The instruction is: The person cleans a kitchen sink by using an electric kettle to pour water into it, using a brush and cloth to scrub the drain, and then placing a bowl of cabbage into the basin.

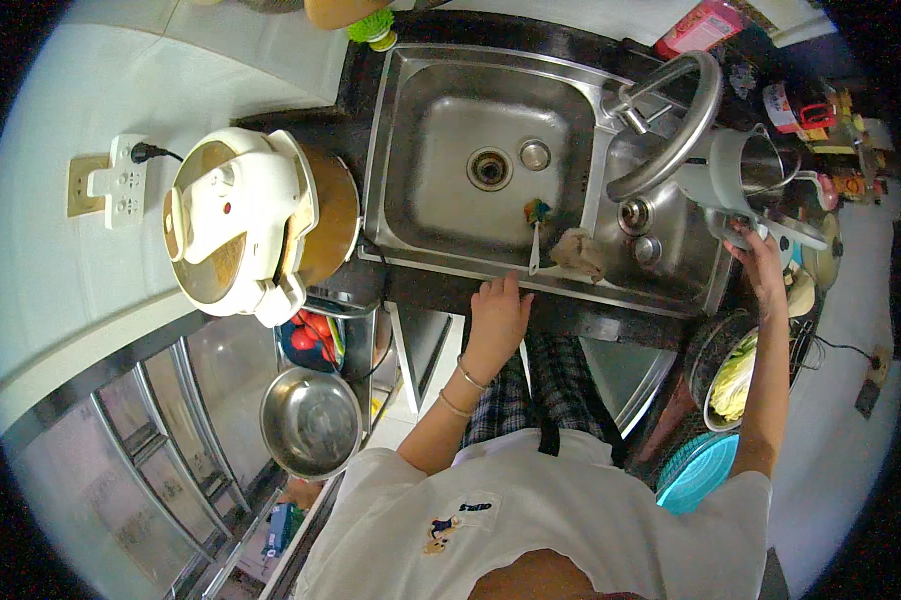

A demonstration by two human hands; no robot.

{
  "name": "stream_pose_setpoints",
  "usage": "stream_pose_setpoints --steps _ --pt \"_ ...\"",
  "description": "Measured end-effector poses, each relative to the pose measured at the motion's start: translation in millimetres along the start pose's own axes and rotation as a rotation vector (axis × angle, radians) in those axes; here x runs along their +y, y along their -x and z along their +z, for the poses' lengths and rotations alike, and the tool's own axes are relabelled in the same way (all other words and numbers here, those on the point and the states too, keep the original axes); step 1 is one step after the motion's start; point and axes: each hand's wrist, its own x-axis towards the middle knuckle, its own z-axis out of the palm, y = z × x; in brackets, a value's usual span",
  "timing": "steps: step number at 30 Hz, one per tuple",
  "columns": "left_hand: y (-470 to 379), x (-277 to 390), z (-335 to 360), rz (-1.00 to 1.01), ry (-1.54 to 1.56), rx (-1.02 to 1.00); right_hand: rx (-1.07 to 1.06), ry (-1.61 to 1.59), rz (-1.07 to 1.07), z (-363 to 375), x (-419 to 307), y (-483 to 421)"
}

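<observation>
My left hand rests at the front edge of the stainless steel double sink, fingers apart and holding nothing. Just beyond it, a dish brush with a white handle and multicoloured head lies in the large basin. To its right a beige cloth is bunched near the divider. At the sink's right end, my right hand has its fingers on a small clear container, whose exact kind is hard to tell. Right beside that stands a pale jug-like vessel.
A curved metal faucet arches over the small basin. On the left stand a white-lidded electric cooker and a steel bowl. Cabbage in a bowl and a turquoise basin sit to the right. Bottles and jars crowd the back right.
</observation>
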Motion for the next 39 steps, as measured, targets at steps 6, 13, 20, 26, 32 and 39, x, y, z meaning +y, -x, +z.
stream_pose_setpoints --steps 6,13,20,26,32,39 --pt "6.4 -0.8 -5.0 -0.004 0.066 -0.008 0.032 -0.029 -0.007 -14.2 11.3 -7.1" --pt "9.3 -4.8 -4.2 -0.007 0.065 -0.01 0.034 0.08 0.014 -15.2 4.5 -5.2" --pt "5.8 -7.9 -7.4 -0.034 0.095 -0.025 0.06 0.054 0.054 -20.4 7.2 -6.3" --pt "1.4 -8.2 -12.6 -0.033 0.123 -0.053 0.077 0.04 0.05 -17.0 5.3 -4.6" --pt "0.5 -9.9 -11.5 -0.03 0.093 -0.084 0.081 0.045 0.033 -22.7 10.4 -6.3" --pt "-4.5 -6.2 -18.7 0.025 0.038 -0.075 0.072 0.01 0.046 -8.6 4.8 -2.8"
